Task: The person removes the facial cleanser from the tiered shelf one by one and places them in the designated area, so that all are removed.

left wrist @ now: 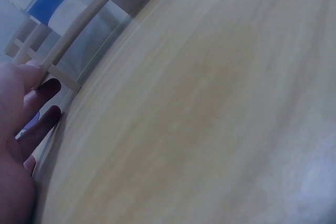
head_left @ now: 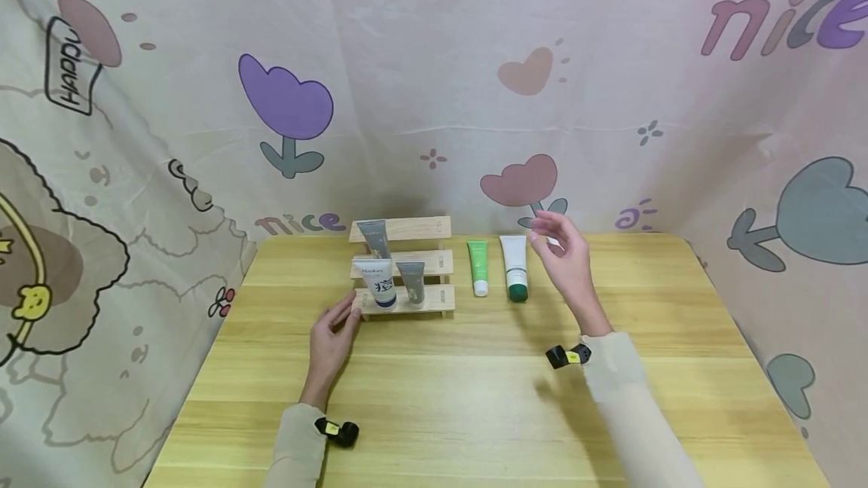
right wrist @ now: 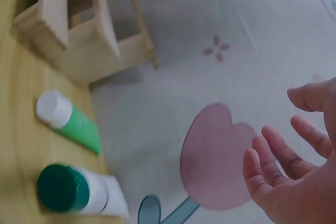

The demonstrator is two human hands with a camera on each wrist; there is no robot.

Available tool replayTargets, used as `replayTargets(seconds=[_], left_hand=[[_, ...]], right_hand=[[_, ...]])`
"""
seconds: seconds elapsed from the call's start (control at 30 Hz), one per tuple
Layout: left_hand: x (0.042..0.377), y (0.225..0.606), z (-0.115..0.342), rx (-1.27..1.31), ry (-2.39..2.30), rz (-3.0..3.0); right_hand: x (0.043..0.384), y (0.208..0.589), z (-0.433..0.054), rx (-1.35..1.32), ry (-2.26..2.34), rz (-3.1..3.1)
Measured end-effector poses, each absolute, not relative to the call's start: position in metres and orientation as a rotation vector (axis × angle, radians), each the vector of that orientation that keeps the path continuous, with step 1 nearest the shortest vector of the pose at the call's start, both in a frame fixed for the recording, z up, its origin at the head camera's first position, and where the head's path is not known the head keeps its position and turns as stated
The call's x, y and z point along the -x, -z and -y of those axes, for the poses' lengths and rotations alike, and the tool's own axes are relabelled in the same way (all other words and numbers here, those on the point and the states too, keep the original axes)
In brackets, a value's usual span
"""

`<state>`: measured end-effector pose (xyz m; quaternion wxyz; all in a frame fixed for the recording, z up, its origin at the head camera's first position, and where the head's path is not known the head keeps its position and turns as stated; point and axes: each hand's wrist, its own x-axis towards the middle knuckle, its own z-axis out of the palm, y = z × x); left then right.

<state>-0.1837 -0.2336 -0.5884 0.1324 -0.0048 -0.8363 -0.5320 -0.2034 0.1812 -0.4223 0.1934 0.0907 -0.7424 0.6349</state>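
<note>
A three-step wooden display rack [head_left: 434,298] stands near the back of the table. My left hand [head_left: 332,337] holds its front left corner, with the thumb [left wrist: 31,74] against the lowest shelf's end. On that shelf are a white squeeze tube [head_left: 376,281] with a blue cap and a small grey tube [head_left: 412,282]. Behind them a larger grey tube [head_left: 375,238] stands higher up. My right hand [head_left: 564,254] is raised in the air, its fingers loosely bent around nothing. Nearest to it is a white tube [head_left: 515,266] with a dark green cap, beside a green tube [head_left: 478,266] with a white cap.
The wooden table [head_left: 461,405] ends at a printed cloth backdrop [head_left: 407,96] close behind the rack. Another stretch of cloth hangs along the left side. Both wrists carry small black cameras on straps.
</note>
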Motion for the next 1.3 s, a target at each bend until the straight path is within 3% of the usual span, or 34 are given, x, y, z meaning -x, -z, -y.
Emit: replayTargets(seconds=[0.57,1.3], left_hand=[[0.184,0.588,0.234,0.006,1.548,2.43],[0.184,0.59,0.235,0.018,1.552,2.417]], right_hand=[[0.23,0.423,-0.118,-0.548,-1.953,2.008],[0.247,0.425,-0.047,-0.665,-2.024,2.103]])
